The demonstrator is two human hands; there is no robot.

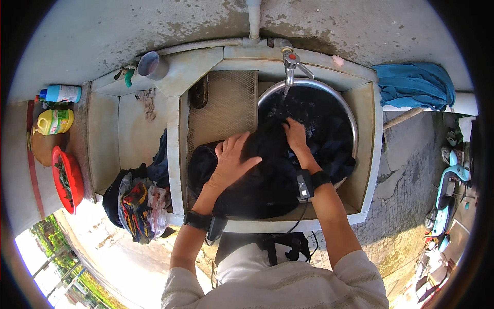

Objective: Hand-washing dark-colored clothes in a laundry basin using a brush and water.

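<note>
Dark wet cloth [257, 180] spreads from the ridged washboard [226, 108] of a stone sink across into a round metal basin [354, 121]. My left hand [230, 159] rests over the cloth at the washboard's lower end, palm down with fingers spread. At the basin's left part, my right hand [295, 135] has its fingers closed on a fold of the same cloth. Water runs from the tap [291, 64] into the basin, just beyond my right hand. More dark cloth lies in the dark water; its shape is hard to make out.
Left of the washboard is a second sink compartment [139, 121] with clothes and plastic bags [139, 201] at its near edge. A grey cup [153, 66] stands on the rim. Bottles [55, 122] and a red basin [68, 180] sit far left. Blue cloth [414, 85] hangs at right.
</note>
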